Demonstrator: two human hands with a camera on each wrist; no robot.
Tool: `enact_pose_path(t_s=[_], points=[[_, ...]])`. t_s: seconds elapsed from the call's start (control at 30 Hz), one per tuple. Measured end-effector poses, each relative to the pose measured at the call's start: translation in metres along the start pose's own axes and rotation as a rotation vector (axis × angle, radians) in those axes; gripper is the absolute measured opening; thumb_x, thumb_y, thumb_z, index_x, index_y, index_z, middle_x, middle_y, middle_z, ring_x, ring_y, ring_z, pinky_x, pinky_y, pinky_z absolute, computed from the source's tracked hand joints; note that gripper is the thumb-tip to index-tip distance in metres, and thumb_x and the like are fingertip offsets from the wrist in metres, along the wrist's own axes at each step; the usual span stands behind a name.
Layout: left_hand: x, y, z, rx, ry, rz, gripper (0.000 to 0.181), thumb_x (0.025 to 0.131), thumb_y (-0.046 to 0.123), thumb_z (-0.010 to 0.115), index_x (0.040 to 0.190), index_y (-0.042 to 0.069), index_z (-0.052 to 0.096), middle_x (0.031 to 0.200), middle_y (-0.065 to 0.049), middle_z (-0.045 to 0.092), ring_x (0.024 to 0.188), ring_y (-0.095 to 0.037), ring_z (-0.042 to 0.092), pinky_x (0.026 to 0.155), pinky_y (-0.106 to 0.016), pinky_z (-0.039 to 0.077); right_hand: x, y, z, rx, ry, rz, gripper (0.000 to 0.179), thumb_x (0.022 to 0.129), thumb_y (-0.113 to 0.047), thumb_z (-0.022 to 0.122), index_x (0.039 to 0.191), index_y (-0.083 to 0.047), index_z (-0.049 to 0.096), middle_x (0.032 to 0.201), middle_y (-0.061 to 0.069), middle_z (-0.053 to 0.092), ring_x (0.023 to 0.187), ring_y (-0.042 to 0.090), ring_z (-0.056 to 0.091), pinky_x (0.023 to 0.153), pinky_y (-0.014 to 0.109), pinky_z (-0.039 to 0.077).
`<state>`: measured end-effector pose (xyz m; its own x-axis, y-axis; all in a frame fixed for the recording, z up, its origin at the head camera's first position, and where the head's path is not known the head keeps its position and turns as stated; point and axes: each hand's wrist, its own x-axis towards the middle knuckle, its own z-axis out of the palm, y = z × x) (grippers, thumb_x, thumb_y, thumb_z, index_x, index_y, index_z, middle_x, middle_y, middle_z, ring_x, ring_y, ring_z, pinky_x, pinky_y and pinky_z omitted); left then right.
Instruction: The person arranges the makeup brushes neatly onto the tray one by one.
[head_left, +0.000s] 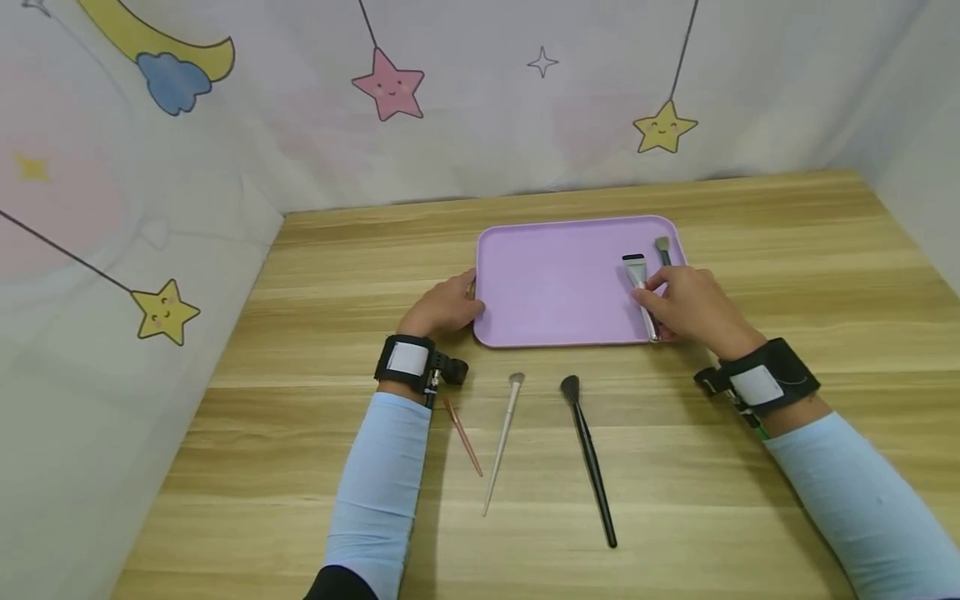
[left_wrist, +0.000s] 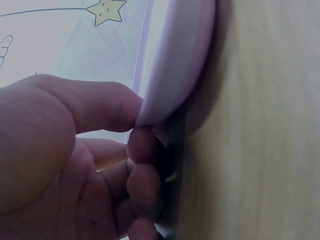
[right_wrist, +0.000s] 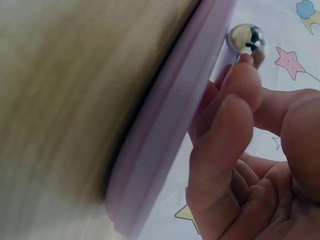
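- Pinched between the thumb and fingers of the right hand: a shiny silver brush with a flat black head, over the right part of a smooth lilac rectangular tray with rounded corners — head toward the far side, handle end near the front rim. Not possible to tell whether touching the tray.
- In the right wrist view, just beyond the fingertips: the rounded, mirror-like handle end of the same brush.
- At the tray's left rim, pinching it: the left hand, with thumb on the upper edge, index fingertip below, remaining fingers bent nearby.
- Near the tray's far right corner: a dark-handled brush with grey-green bristles, lower part hidden by the right hand.
- In front of the tray, on the light wood-grain table, well apart from left to right: a short, thin rose-pink brush, a slender white brush with a greyish head and a long black brush with a dark, full head.
- Around both wrists: black straps with white patches; on the forearms — light blue sleeves.
- Behind the table: a white cloth backdrop printed with stars, moon and cloud.
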<state>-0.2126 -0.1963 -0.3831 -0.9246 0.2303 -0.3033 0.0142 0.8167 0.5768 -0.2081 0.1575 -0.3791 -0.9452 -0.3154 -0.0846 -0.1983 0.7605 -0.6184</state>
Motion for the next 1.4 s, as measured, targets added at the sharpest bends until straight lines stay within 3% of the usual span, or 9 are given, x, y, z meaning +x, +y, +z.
enact_pose_path(t_s=[0.33,0.73,0.97,1.17,1.4], points=[[0.000,0.007,0.003,-0.001,0.005,-0.006,0.072,0.095,0.018,0.050,0.161,0.008,0.024,0.142,-0.013,0.051,0.114,-0.031,0.049,0.096,-0.041,0.038,0.002,0.002,0.000,0.001,0.008,0.008,0.036,0.101,-0.022,0.060,0.109,0.012,0.065,0.057,0.005,0.061,0.047,0.018,0.060,0.043,0.031,0.045],[-0.001,0.005,0.004,-0.015,0.000,-0.005,0.073,0.093,0.017,0.050,0.161,0.009,0.024,0.145,-0.013,0.050,0.114,-0.031,0.049,0.095,-0.041,0.039,0.004,-0.001,0.003,-0.121,0.002,-0.053,0.040,0.097,-0.025,0.068,0.104,0.014,0.069,0.052,0.002,0.057,0.047,0.016,0.056,0.047,0.032,0.042],[-0.001,0.003,0.001,-0.013,0.007,-0.005,0.073,0.093,0.017,0.050,0.161,0.009,0.026,0.145,-0.013,0.049,0.115,-0.031,0.048,0.097,-0.042,0.038,0.004,-0.006,0.000,-0.163,-0.013,-0.045,0.045,0.092,-0.022,0.072,0.114,0.016,0.066,0.052,0.001,0.053,0.049,0.017,0.050,0.049,0.033,0.037],[0.000,0.002,0.001,-0.016,0.006,-0.002,0.073,0.092,0.017,0.050,0.161,0.009,0.027,0.142,-0.013,0.051,0.114,-0.031,0.048,0.097,-0.042,0.038,0.005,-0.007,0.003,-0.164,-0.014,-0.068,0.042,0.091,-0.019,0.071,0.114,0.017,0.066,0.053,0.001,0.053,0.049,0.017,0.049,0.050,0.033,0.036],[-0.002,0.002,-0.001,-0.007,0.002,-0.006,0.072,0.094,0.018,0.050,0.161,0.009,0.026,0.145,-0.014,0.050,0.115,-0.031,0.048,0.100,-0.043,0.038,0.002,-0.010,0.000,-0.150,0.001,-0.043,0.049,0.093,-0.024,0.071,0.119,0.016,0.064,0.069,0.011,0.063,0.057,0.021,0.053,0.051,0.033,0.040]])
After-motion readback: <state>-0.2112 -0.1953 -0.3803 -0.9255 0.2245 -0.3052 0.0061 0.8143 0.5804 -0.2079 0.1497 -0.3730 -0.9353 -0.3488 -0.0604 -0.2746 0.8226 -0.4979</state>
